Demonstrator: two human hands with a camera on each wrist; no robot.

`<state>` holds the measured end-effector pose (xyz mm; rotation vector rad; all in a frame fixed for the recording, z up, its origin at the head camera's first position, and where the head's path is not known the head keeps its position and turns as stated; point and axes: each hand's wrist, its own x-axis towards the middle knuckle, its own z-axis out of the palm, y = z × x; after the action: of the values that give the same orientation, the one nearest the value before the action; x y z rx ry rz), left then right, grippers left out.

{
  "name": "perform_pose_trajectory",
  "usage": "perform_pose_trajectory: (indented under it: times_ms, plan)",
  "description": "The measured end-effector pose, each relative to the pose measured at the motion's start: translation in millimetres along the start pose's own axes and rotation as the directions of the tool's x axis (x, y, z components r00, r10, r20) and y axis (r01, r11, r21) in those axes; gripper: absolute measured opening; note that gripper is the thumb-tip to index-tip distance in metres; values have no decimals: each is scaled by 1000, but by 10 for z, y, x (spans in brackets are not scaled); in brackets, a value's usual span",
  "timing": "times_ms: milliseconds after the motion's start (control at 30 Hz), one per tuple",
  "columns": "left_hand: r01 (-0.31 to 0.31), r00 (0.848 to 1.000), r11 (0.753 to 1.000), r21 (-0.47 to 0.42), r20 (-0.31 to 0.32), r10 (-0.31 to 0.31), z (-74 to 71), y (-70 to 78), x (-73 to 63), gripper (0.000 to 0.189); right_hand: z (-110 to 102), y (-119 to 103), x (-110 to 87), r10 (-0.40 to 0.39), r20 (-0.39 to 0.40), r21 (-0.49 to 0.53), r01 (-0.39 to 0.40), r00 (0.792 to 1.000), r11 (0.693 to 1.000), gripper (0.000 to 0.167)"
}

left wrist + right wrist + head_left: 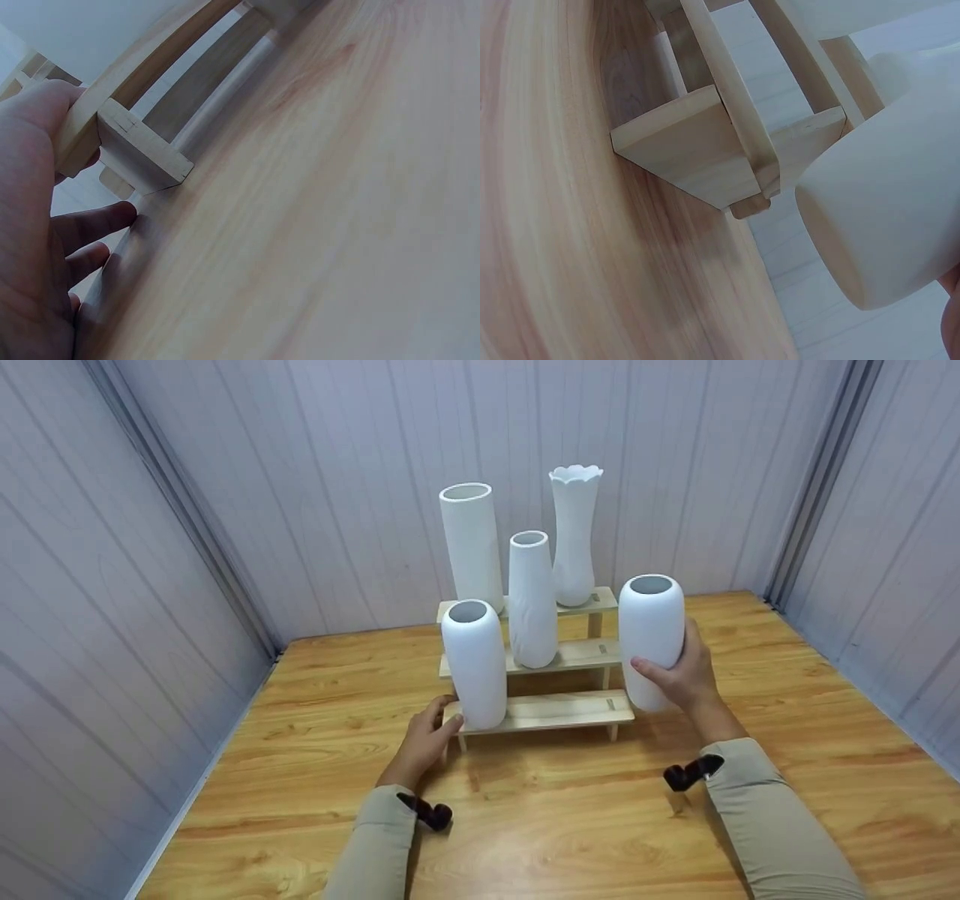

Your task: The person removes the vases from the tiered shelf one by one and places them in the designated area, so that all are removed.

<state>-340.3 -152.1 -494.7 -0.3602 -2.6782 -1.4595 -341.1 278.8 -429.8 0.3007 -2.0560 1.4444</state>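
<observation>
White vase (651,637) hangs just right of a three-step wooden stand (562,709), roughly upright, its base raised clear of the wooden table (562,825). The person's right hand (686,671) grips it low on the right side, thumb bent across the near face, the other fingers mostly hidden behind. At the left end of the stand's lowest step, the left hand (427,735) pinches the board between thumb and forefinger, its remaining fingers loosely spread below. A matching rounded vase (476,675) stands close by on that same end; whether the thumb touches it cannot be told. A slim vase (533,600) stands on the middle step. On the far, highest step are a cylindrical vase (471,547) at left and a scalloped-rim vase (575,532) at right.
</observation>
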Motion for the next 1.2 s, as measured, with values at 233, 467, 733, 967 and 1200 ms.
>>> perform_pose_trajectory:
  times_ms: [233, 467, 733, 967, 1200]
  plan:
    - [-33, 999, 999, -30, 6, 34, -5, 13, 0, 42, -26, 97, -10, 4, -32, -13, -5, 999, 1000, 83]
    - [-45, 999, 999, -18, 16, 45, -10, 13, 5, 42, -64, 195, -32, 85, -41, -12, -85, 996, 996, 87]
    - [-39, 999, 999, -11, 10, 40, -9, 18, 6, 41, -74, 301, -44, 115, -28, -11, -116, 993, 993, 93]
    - [-61, 998, 998, -16, 8, 61, -5, 2, 1, 39, -62, 408, -67, 168, -11, -35, -168, 986, 985, 97]
    - [-82, 997, 997, -17, 7, 82, -13, -3, 1, 39, -36, 464, -75, 244, -4, -27, -244, 970, 970, 102]
